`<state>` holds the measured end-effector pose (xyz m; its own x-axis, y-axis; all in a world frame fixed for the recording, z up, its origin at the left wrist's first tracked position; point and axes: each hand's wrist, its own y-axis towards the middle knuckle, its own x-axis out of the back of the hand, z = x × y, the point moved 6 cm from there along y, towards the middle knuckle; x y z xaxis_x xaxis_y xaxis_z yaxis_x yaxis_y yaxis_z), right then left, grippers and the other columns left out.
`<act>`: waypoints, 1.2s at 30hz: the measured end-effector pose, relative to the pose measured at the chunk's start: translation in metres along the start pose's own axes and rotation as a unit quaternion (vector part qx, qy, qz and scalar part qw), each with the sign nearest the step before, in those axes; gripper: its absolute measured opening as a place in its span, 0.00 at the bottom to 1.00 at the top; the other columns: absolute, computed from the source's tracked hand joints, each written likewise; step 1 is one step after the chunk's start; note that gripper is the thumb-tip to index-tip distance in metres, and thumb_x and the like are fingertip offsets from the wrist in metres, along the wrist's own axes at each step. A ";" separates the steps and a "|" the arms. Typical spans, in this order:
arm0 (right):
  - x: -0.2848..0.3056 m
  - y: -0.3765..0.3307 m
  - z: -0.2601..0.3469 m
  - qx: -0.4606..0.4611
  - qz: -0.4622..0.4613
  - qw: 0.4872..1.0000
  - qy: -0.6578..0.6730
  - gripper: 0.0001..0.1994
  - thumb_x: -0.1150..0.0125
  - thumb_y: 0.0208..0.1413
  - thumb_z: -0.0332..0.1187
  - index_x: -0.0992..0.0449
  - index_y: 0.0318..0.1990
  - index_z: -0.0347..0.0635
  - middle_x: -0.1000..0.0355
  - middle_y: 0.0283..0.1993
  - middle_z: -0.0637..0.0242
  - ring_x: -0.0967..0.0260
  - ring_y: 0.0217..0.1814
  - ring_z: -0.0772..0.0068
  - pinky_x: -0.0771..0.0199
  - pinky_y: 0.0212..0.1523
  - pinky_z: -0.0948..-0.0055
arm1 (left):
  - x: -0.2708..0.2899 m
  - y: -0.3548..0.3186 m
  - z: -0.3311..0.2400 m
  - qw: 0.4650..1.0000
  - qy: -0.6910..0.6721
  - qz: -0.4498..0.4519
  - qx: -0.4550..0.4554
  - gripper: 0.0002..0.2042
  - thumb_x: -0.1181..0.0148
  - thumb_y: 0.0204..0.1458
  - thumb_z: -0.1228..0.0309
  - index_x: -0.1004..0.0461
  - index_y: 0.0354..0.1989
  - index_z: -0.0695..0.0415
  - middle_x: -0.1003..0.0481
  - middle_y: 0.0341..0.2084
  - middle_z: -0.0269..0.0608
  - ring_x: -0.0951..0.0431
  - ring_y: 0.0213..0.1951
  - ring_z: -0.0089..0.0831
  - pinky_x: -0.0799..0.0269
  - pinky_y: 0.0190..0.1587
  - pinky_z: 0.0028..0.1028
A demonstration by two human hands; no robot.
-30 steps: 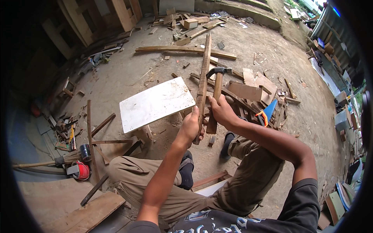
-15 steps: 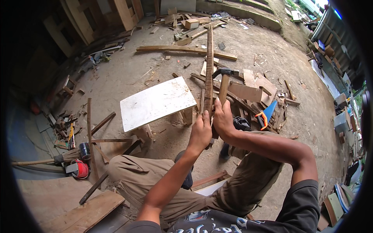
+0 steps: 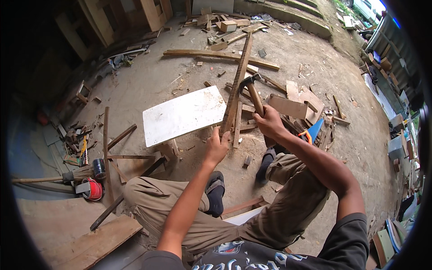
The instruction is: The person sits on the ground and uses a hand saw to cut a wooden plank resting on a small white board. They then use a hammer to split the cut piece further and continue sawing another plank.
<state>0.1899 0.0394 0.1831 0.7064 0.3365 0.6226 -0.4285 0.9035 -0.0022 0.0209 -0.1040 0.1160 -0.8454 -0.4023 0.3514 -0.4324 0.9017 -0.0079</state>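
Observation:
A long, narrow strip of wood (image 3: 243, 60) points away from me, leaning slightly right at its far end. My left hand (image 3: 218, 147) is closed around its near end. In my right hand (image 3: 269, 121) is a claw hammer (image 3: 255, 96), gripped by its wooden handle. The dark hammer head lies against or just over the strip's right side; I cannot tell whether they touch. Left of the strip stands a low bench with a white top (image 3: 184, 116), whose right edge is close to the strip.
Scrap boards (image 3: 288, 105) and a blue handsaw with an orange handle (image 3: 313, 131) lie to the right. A long plank (image 3: 220, 55) crosses the floor ahead. At the left are a broom (image 3: 81, 174), a dark can (image 3: 99, 168) and a red reel (image 3: 94, 191). A small wood block (image 3: 247, 161) lies between my feet.
My hands have moved apart, the left lower and leftward, the right rightward with the hammer. The strip has tilted, its near end swinging left. The hammer's handle now slants more.

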 end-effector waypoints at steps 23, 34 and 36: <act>-0.035 0.033 0.005 0.039 -0.008 0.976 -0.214 0.14 0.42 0.47 0.28 0.25 0.40 0.27 0.25 0.41 0.39 0.26 0.46 0.39 0.24 0.46 0.53 | -0.035 0.012 -0.004 0.977 0.188 0.039 0.093 0.33 0.43 0.51 0.73 0.48 0.60 0.83 0.26 0.41 0.74 0.22 0.46 0.59 0.25 0.50 0.43; -0.046 0.055 -0.002 0.073 0.034 0.964 -0.253 0.14 0.39 0.48 0.27 0.27 0.41 0.27 0.25 0.33 0.42 0.23 0.37 0.49 0.22 0.39 0.57 | -0.015 0.016 -0.005 0.975 0.177 0.022 0.129 0.28 0.38 0.50 0.67 0.38 0.53 0.74 0.25 0.43 0.72 0.22 0.47 0.57 0.26 0.51 0.42; -0.040 0.045 0.031 0.078 0.033 0.985 -0.151 0.16 0.37 0.52 0.31 0.28 0.45 0.29 0.24 0.33 0.46 0.22 0.36 0.55 0.22 0.37 0.58 | 0.015 0.024 0.029 0.990 0.112 -0.001 0.080 0.26 0.36 0.51 0.64 0.36 0.51 0.71 0.23 0.39 0.62 0.20 0.39 0.47 0.24 0.43 0.38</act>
<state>0.1246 0.0583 0.1826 0.4851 0.2771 0.8294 -0.5656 0.8228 0.0558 -0.0115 -0.0936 0.0939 -0.7614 -0.3419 0.5507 -0.4930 0.8571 -0.1496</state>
